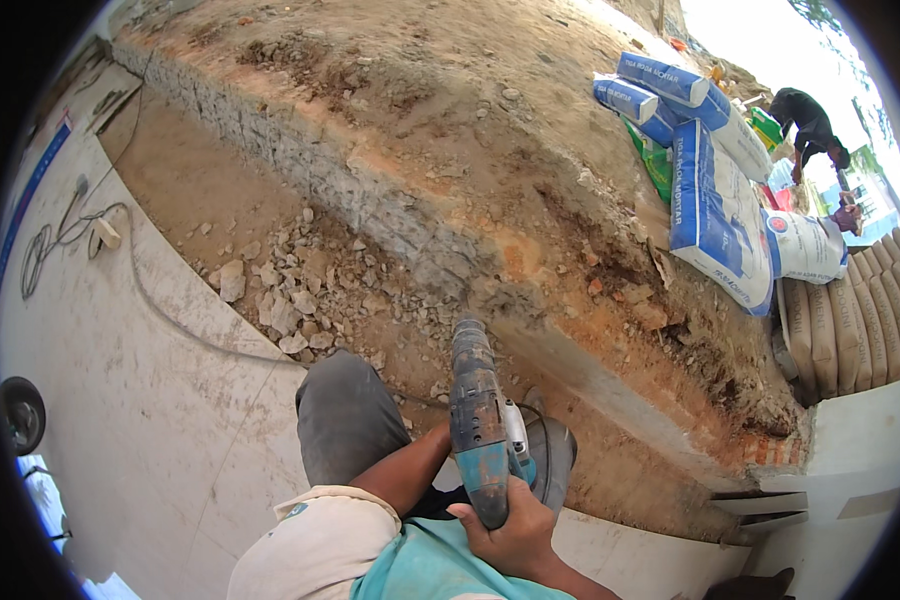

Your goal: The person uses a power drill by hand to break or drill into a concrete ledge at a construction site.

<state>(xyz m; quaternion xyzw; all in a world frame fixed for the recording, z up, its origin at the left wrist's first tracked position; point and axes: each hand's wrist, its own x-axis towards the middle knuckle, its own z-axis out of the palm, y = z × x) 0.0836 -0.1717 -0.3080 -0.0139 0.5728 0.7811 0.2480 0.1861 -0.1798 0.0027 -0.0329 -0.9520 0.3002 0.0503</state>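
My right hand (518, 530) is wrapped around the rear end of a teal and black rotary hammer (478, 400). The tool's dusty front points away from me at the rough, chipped face of a concrete ledge (410, 240). From the left my forearm (415, 468) runs up to the tool's side; the hand at its end is hidden behind the tool body. Broken concrete chunks (285, 310) lie in the dirt trench left of the tool's front. My knees, in grey trousers (345, 405), are bent on either side of the tool.
A cord (170, 315) trails across the pale floor (170, 430) at left. Blue and white bags (715, 210) and stacked brown sacks (850, 330) stand at right on the upper ground. Beyond them a person in dark clothes (805, 120) bends over. A wheel (22, 415) shows far left.
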